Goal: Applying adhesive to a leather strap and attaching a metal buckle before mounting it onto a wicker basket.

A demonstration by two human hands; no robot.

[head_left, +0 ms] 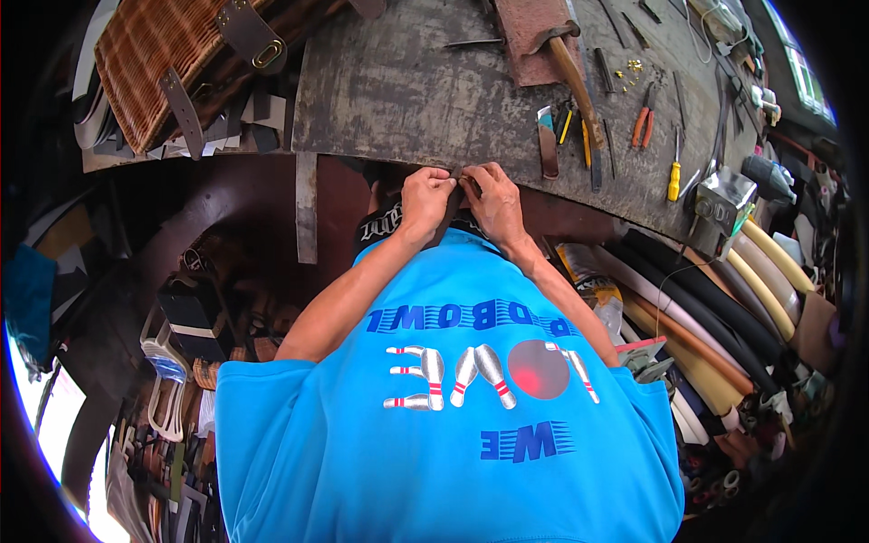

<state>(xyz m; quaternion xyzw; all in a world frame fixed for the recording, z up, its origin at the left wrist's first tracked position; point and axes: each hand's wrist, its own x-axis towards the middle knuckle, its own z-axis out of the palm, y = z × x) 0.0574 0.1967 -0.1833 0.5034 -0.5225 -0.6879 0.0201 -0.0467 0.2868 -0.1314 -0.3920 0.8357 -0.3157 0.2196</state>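
Note:
My left hand [425, 203] and my right hand [495, 201] meet at the near edge of the worktable [398, 100]. Fingertips of both are pinched close together on the upper end of a narrow dark strip [444, 223], which looks like a leather strap. It hangs down between my wrists in front of my lap. Whatever small part lies right under the fingertips is hidden. To the right of my right hand, a short brown leather piece [549, 151] lies on the tabletop.
A hammer [577, 83] rests partly on a reddish slab [529, 45]. Farther right are red-handled pliers [644, 125], a yellow screwdriver [674, 178] and small brass pieces [635, 66]. A wicker basket [154, 68] with leather straps stands at far left. Material rolls [697, 299] lie below right.

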